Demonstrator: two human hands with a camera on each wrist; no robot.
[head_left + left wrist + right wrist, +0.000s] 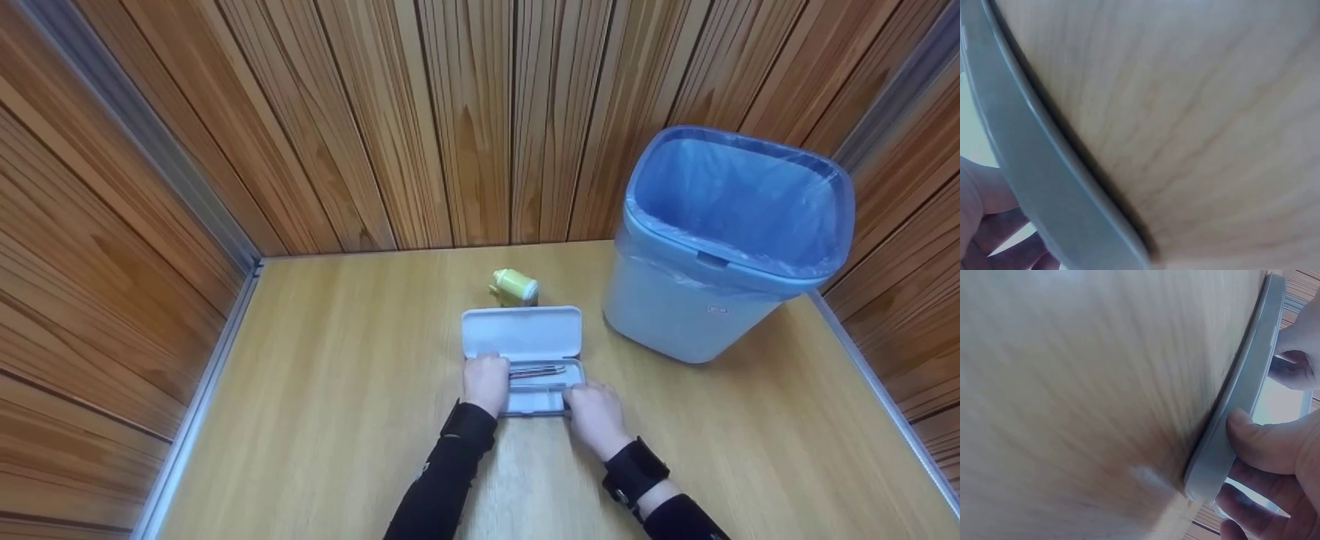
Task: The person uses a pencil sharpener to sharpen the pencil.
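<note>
1. Black sleeves (435, 487), mine, lie nearest the head camera at the lower edge; a dark wristband (636, 476) is fastened round each of my wrists.
2. Pale case (536, 403): located directly before me on the worktop (337, 375), lying flat and open. Its lid (523, 334) stands raised along the far side. My two hands are at opposite ends of it.
3. Left hand (486, 382): placed over the left end of the case, fingers bent. From the left wrist, part of the hand shows behind the case wall. I cannot tell whether it grips the wall or something inside.
4. Right hand (596, 416): holding the right end of the case. The right wrist view shows my thumb (1249, 433) pressed against the outer face of the near wall, with the other fingers bent behind it.
5. Contents: several slim sticks (538, 370) lie lengthwise in the far part of the case, their left ends covered by my left hand. Exact type not determinable.
6. Yellow object (516, 286), pale at one end: just behind the raised lid, its lower part partly hidden.
7. Blue bin (675, 322): upright, beyond the case to the right, fitted with a translucent liner (739, 199).
8. Wood-panelled wall (480, 127): bounds the worktop's far edge.
</note>
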